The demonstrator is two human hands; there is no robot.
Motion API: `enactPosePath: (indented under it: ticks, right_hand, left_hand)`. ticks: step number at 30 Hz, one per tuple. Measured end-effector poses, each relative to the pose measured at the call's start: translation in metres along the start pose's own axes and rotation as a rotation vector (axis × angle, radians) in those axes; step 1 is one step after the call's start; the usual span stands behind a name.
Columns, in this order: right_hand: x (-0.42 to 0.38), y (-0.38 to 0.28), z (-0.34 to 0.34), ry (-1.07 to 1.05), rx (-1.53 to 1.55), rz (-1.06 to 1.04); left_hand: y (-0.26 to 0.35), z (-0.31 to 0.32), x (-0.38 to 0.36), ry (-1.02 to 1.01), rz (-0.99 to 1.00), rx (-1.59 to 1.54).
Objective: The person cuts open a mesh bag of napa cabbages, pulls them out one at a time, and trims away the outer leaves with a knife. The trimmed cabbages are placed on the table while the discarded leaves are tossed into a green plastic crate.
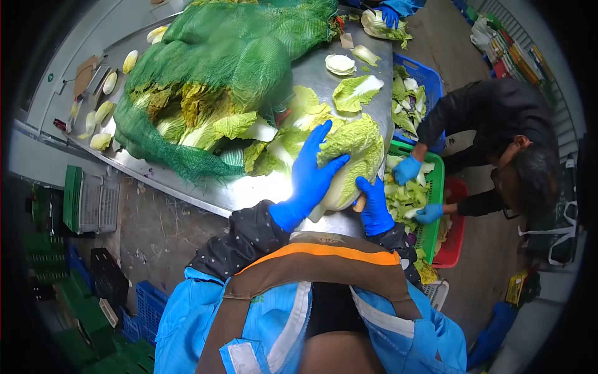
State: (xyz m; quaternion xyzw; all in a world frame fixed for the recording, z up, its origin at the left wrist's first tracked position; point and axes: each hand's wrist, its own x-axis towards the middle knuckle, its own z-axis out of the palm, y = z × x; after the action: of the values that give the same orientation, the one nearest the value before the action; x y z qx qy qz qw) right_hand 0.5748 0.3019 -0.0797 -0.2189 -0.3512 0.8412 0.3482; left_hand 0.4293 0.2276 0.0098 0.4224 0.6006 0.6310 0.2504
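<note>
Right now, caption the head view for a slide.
Blue-gloved left hand and right hand on a cabbage, beside a green net on a metal table.

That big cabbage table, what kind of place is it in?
Probably a vegetable sorting room: there's a metal table, a green net bag of cabbages and a green crate of leaves.

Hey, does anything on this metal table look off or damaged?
Yes. At the opening of the green net, some brownish-yellow leaves look wilted or spoiled beside the fresher green ones. A loose leaf also lies detached on the metal table.
</note>
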Motion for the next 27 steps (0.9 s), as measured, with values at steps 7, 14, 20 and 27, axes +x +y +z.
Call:
enactPosePath:
  ticks: [7,14,20,27]
  right_hand:
    - [0.001,0.001,-0.007,0.170,0.203,0.022]
    - [-0.003,-0.004,0.013,0.134,0.000,-0.060]
    - [-0.008,-0.001,0.007,0.210,-0.036,-0.036]
    - [-0.010,0.008,0.000,0.123,0.041,0.046]
  left_hand:
    - [0.003,-0.012,-0.005,0.098,0.145,0.151]
    - [-0.024,0.001,0.015,0.020,-0.156,0.014]
    - [-0.025,-0.002,0.032,0.178,-0.020,0.228]
    - [-0.022,-0.012,0.041,-0.074,0.058,0.113]
